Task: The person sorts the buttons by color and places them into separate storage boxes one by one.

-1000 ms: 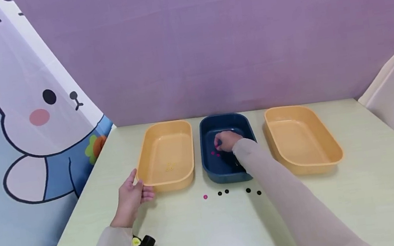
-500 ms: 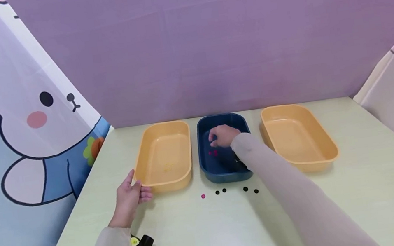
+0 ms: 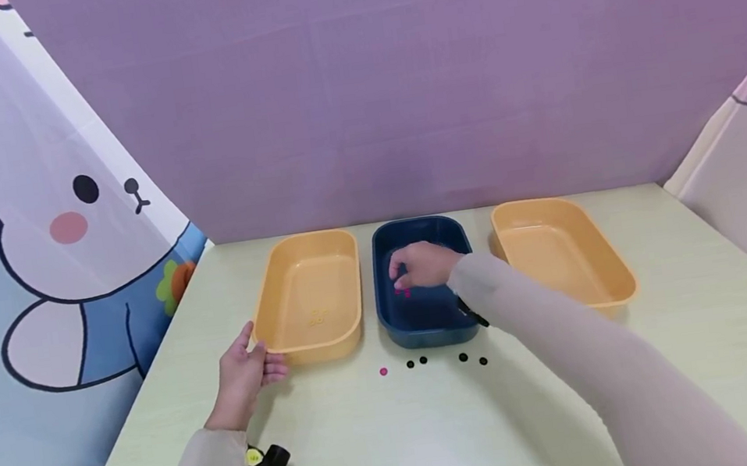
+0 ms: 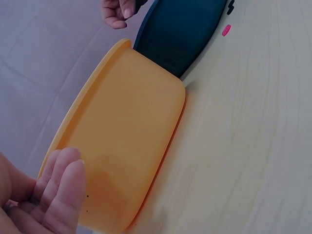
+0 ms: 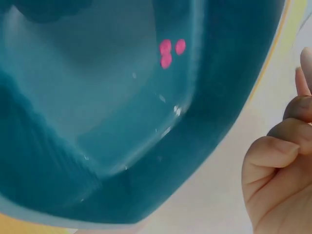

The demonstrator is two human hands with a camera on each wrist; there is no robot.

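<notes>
My left hand touches the front left corner of the left yellow tray; its fingers lie fairly straight along the tray's outer wall. Several small yellow pieces rest inside that tray. Over the dark blue tray hovers my right hand, its thumb and index finger apart, with nothing seen between them. The other fingers curl loosely in the right wrist view. Beneath the hand, pink buttons lie grouped on the blue tray's floor.
In front of the blue tray lie one pink button and several black buttons in a loose row. A second yellow tray stands on the right, partly covered by the right sleeve. A purple cloth backs the table.
My right hand has let go of a pink button in the blue tray, lifted, then shifted slightly left and forward over it. The left hand stays at the yellow tray's corner.
</notes>
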